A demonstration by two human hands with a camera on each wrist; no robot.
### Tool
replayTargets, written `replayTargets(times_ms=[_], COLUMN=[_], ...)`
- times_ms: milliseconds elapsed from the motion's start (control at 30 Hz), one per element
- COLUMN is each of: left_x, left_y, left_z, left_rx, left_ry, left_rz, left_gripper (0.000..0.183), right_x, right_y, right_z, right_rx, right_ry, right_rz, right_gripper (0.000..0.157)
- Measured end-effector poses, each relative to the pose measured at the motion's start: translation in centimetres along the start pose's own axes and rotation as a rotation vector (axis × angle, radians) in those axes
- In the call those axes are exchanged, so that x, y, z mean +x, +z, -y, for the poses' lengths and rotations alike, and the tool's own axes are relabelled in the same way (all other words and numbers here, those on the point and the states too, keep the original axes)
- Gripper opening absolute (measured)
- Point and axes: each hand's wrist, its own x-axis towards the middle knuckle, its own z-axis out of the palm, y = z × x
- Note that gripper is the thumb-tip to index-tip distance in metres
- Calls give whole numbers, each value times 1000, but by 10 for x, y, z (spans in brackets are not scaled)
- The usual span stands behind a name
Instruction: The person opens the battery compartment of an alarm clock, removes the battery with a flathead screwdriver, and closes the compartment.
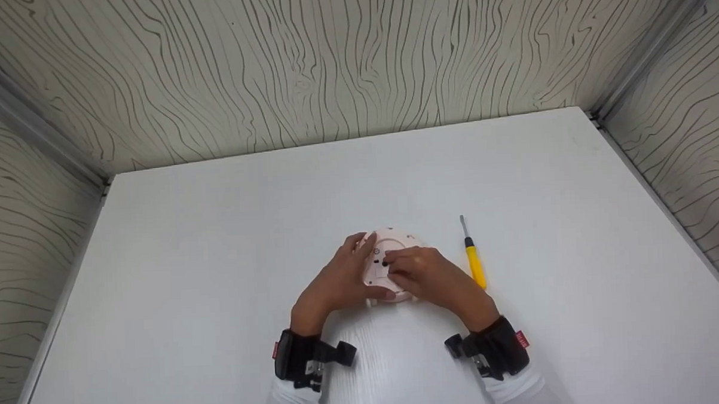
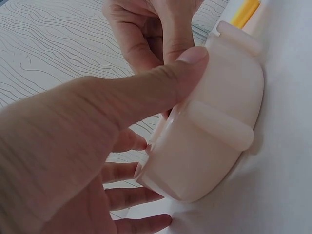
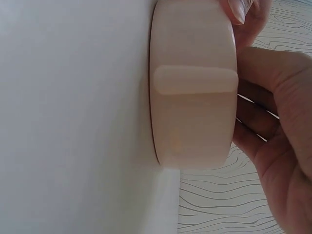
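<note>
A round pale pink alarm clock point(image 1: 390, 234) lies face down with its back showing. In the left wrist view, two stubby feet stick out of the clock's side point(image 2: 224, 87). My left hand point(image 1: 341, 280) grips it from the left, thumb on the near rim and fingers spread along the far side. Above the clock's back, my right hand point(image 1: 437, 277) has thumb and fingertips brought together, pinching at a small black part point(image 1: 385, 263). Those fingertips partly hide the back. The right wrist view shows the clock's side point(image 3: 195, 122) beside the curled right fingers.
To the right of the clock lies a screwdriver point(image 1: 474, 261) with a yellow handle, its tip pointing away from me. Everything rests on a white table point(image 1: 217, 243). Wood-patterned panels point(image 1: 307, 66) stand behind the table and along both sides.
</note>
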Motion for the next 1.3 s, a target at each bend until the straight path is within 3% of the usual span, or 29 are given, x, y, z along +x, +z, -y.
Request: replayTargets(times_ms=[267,600,900,1300], left_x=[-1,0,1,0], left_y=[0,0,1,-1], left_z=[-1,0,1,-2], left_rx=[-12,-7,-8,-18], left_ry=[1,1,-2,-11], left_rz=[-7,-10,-15,-19], left_gripper=[107,107,108,108], right_x=[0,-1,-1,-1], right_y=[0,-2,0,-1], right_z=[-1,5,7,8], right_rx=[-10,-56,-119,-156], right_ry=[-28,31,-1,20], right_rz=[-10,46,43,51], right_gripper=[10,8,7,22])
